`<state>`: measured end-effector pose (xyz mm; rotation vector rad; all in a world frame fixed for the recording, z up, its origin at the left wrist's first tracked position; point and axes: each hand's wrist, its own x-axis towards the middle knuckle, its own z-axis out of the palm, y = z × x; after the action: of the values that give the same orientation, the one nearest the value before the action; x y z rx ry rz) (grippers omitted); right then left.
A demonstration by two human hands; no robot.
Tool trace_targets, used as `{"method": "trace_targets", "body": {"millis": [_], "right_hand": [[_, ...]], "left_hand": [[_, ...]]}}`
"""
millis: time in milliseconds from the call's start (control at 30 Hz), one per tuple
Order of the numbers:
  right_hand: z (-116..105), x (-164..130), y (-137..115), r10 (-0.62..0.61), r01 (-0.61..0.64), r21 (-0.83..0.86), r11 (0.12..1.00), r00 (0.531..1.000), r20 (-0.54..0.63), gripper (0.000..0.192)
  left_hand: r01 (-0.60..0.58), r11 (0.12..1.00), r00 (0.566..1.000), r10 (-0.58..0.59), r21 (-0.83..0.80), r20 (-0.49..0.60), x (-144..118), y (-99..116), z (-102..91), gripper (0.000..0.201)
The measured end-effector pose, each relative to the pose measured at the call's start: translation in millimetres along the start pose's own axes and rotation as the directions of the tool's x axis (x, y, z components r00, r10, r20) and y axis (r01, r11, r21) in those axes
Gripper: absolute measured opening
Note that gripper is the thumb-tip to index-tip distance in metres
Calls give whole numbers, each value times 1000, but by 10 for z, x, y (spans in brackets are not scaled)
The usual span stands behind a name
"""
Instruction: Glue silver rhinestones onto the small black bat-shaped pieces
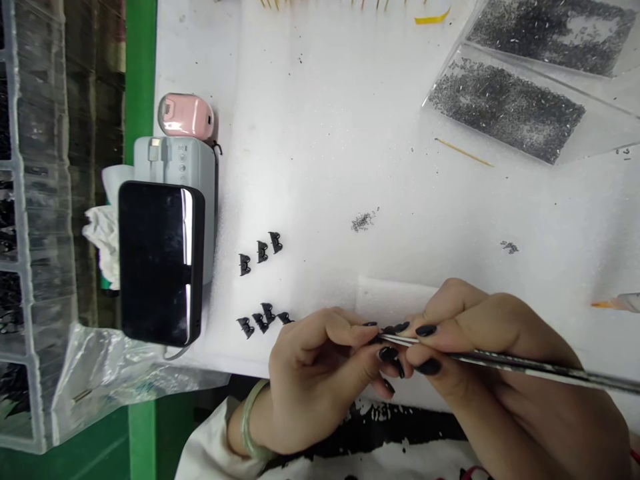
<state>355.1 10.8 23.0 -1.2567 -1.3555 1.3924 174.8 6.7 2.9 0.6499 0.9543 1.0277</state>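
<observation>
Seven small black pieces lie on the white foam sheet (320, 133): a row of three black pieces (260, 252) at centre left, and below it a cluster of four black pieces (264, 320), just beside the left hand (313, 373). There are two clear bags of grey bits (505, 110) at the upper right, two tiny heaps of grey bits (363, 221) in the middle, one dark phone (160, 262) lying on a grey power bank (193, 167), and one pink case (185, 115) above them.

Both hands meet at the lower centre. The right hand (480, 347) pinches metal tweezers (525, 363), whose tips reach the left fingertips. The left hand pinches something tiny and dark between thumb and forefinger; I cannot tell what it is.

The white sheet covers a table with a green edge (140, 67). At the far left stands a clear compartment box (35, 220), cut off by the frame, its content hard to make out.
</observation>
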Motion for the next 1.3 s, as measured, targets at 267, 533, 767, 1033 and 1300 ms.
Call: {"method": "trace_targets", "body": {"millis": [267, 533, 767, 1033, 1300], "right_hand": [[18, 47, -30, 70, -65, 112, 992, 997, -35, 16], [28, 96, -23, 102, -98, 244, 965, 995, -6, 16], [19, 84, -10, 109, -112, 320, 941, 994, 27, 14], [24, 96, -31, 113, -106, 315, 943, 994, -4, 14], [-8, 121, -10, 107, -102, 290, 952, 994, -1, 14]], "left_hand": [[-24, 1000, 999, 23, 18, 23, -8, -28, -33, 30], [-41, 999, 998, 41, 5, 52, 12, -33, -50, 30], [-65, 998, 997, 66, -13, 47, 30, -36, -27, 29], [-31, 999, 999, 31, 5, 17, 39, -20, -11, 27], [-49, 999, 998, 49, 12, 35, 51, -17, -13, 28]]}}
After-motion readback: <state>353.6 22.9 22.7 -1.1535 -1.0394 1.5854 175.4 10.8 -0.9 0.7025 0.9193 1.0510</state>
